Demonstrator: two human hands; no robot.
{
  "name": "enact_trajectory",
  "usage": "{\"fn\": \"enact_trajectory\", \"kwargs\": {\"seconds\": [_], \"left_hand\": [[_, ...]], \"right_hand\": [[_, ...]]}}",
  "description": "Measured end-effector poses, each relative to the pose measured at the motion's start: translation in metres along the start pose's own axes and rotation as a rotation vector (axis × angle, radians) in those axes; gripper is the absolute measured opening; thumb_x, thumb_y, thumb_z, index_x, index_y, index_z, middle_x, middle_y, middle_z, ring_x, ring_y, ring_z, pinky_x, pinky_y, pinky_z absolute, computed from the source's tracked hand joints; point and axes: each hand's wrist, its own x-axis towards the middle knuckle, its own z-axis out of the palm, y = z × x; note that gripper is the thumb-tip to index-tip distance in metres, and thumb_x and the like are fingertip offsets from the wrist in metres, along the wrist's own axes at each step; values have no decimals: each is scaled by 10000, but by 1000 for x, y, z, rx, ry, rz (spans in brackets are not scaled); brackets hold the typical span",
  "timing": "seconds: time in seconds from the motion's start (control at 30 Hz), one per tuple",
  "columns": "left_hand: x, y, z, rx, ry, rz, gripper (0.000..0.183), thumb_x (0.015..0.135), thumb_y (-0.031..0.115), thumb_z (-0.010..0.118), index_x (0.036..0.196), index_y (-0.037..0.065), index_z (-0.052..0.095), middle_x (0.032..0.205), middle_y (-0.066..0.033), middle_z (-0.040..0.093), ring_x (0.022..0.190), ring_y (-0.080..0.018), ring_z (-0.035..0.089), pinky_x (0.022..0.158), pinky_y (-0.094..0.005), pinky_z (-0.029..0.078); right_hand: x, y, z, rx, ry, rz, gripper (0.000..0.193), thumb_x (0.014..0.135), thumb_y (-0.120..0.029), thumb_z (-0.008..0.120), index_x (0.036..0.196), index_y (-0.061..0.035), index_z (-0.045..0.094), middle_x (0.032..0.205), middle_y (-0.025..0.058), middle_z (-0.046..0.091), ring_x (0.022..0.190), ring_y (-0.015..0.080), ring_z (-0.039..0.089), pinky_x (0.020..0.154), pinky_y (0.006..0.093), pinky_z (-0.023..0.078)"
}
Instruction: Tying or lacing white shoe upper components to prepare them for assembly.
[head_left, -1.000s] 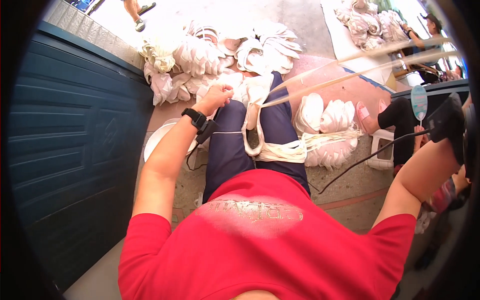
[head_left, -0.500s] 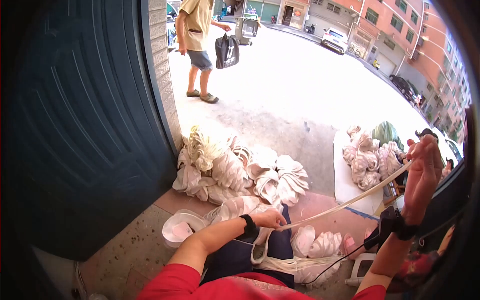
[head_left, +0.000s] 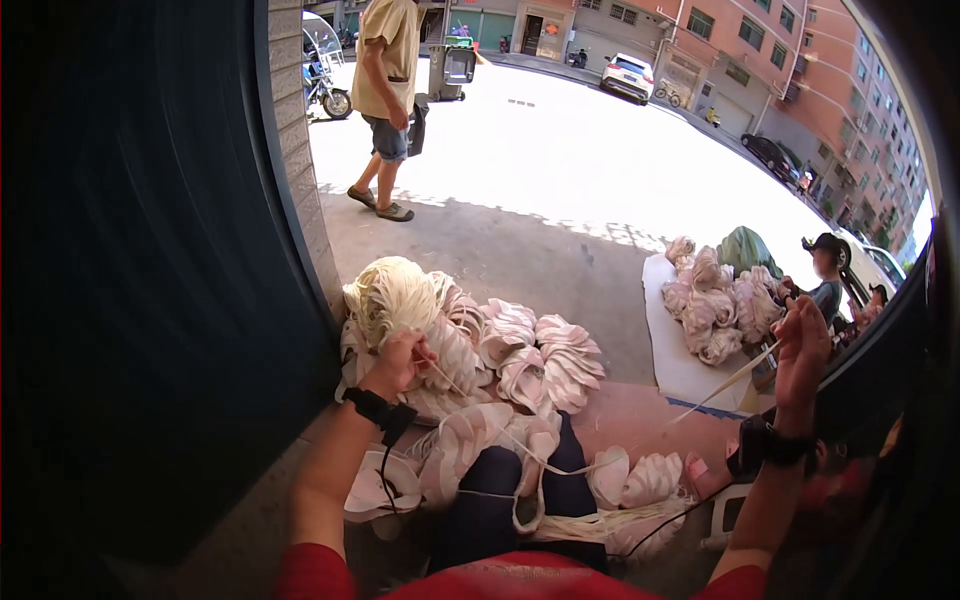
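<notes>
A thin pale strip [head_left: 735, 382] runs between my hands, sagging over my lap. My left hand [head_left: 403, 362], fingers closed, holds its left end in front of a bundle of cream strands [head_left: 393, 300]. On the right, my raised right hand [head_left: 803, 345] pinches the other end, where the strip looks wider. Between my knees hangs a pale loop [head_left: 530, 505], and more cream strands [head_left: 570, 527] lie across my thigh. Bundles of pinkish-white flat pieces [head_left: 455, 425] sit against my left knee, with similar bundles [head_left: 655, 480] right of my legs.
A heap of pale bundles [head_left: 565, 360] lies ahead. More bundles [head_left: 715, 300] rest on a white sheet [head_left: 670, 345] at right. A dark door [head_left: 150, 250] stands on my left. One person [head_left: 385, 90] is outside; another, in a dark cap [head_left: 825, 262], is beyond my right hand.
My left hand has moved from over my lap left and forward to the cream strands. The right hand has come down slightly. The strip, taut before, now sags.
</notes>
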Motion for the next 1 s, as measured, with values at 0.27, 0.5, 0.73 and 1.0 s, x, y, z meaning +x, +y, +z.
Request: {"fn": "enact_trajectory", "kwargs": {"seconds": [0.27,0.5,0.73,1.0], "left_hand": [[-30,44,-140,-414,487,67,196,879,185,411,706,115,471,563,1,431,523,-157,434,569,-338,390],[-36,32,-172,-409,506,-4,211,893,252,410,725,138,465,561,21,408,449,-115,378,422,-250,324],[-43,-42,-74,223,284,-256,206,884,313,437,879,109,464,584,17,429,430,-79,387,372,-207,307],[-84,-116,55,582,-212,-459,175,879,213,454,901,45,500,711,-33,565,544,-88,540,446,-196,409]], "right_hand": [[-47,62,-113,-179,409,307,183,870,-208,503,978,-67,544,632,-19,514,509,49,471,470,159,382],[-154,159,-62,-299,89,796,142,843,-166,532,856,-28,561,646,24,556,534,81,512,513,196,437],[-265,232,30,-731,-1026,480,165,771,-160,518,779,-20,604,787,153,600,779,338,564,673,396,444],[-280,259,39,-1017,-944,213,105,727,-100,489,746,-49,579,852,114,576,903,265,513,732,399,389]]}}
